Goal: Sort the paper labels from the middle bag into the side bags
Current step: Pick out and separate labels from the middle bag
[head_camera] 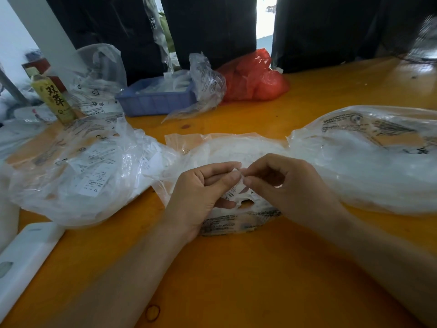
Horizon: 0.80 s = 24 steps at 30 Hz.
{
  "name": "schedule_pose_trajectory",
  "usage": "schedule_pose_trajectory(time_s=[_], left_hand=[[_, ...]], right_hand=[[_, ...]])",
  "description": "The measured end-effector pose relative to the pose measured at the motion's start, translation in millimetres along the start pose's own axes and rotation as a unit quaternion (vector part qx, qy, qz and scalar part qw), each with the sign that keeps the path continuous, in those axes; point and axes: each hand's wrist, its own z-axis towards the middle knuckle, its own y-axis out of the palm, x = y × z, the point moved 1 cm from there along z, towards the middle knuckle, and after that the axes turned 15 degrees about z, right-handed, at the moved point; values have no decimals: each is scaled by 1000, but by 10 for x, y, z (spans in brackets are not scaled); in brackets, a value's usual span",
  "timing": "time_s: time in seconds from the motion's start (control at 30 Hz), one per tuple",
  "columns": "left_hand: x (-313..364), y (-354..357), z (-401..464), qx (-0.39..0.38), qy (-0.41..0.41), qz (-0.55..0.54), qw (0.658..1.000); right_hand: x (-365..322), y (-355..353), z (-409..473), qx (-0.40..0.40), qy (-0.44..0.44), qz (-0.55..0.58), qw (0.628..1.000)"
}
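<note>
Orange, glossy and wooden, the counter (pixel 236 268) stretches away from us to a dark curtain (pixel 319 31) hung behind it. Our landmark is the middle clear plastic bag (pixel 227 150), lying across the counter with its long axis left to right. Over its near edge our left hand (pixel 201 197) and right hand (pixel 283 183) meet, each grip pinching the same small white paper label (pixel 237 183); the label hangs roughly upright, long axis running top to bottom, printed face toward us. Left of the middle bag lies the left clear plastic bag (pixel 78 171), with white labels inside, one reading XL. Right of it lies the right clear plastic bag (pixel 369 157), stuffed with pale contents. Behind the middle bag sit a blue plastic tray (pixel 153 100) and a crumpled red plastic bag (pixel 253 79). Behind and to its left stands a yellow-labelled bottle (pixel 55 98).
</note>
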Motion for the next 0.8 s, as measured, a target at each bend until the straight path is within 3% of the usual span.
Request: schedule_pose_trajectory(time_s=[0.17, 0.27, 0.33, 0.4, 0.47, 0.5, 0.57, 0.63, 0.8], left_hand=[[17, -30, 5, 46, 54, 89, 993], [122, -125, -20, 124, 137, 228, 956], [250, -339, -22, 222, 223, 348, 883], [363, -695, 4, 355, 276, 447, 774], [366, -1156, 34, 449, 213, 506, 705], [313, -1385, 49, 460, 142, 530, 699], [155, -1756, 79, 398, -21, 588, 704], [57, -1900, 86, 313, -144, 623, 702], [14, -1864, 157, 260, -189, 688, 651]], right_hand=[[14, -67, 30, 93, 3, 4, 996], [-31, -132, 47, 119, 12, 1, 993], [-99, -263, 88, 165, -21, -68, 984], [-128, -526, 163, 201, -39, -222, 953], [-65, -847, 242, 170, 40, -402, 899], [-7, -987, 270, 139, 107, -467, 866], [70, -1114, 268, 70, 207, -531, 819], [102, -1110, 250, 28, 247, -535, 807], [82, -1074, 252, 63, 252, -528, 809]])
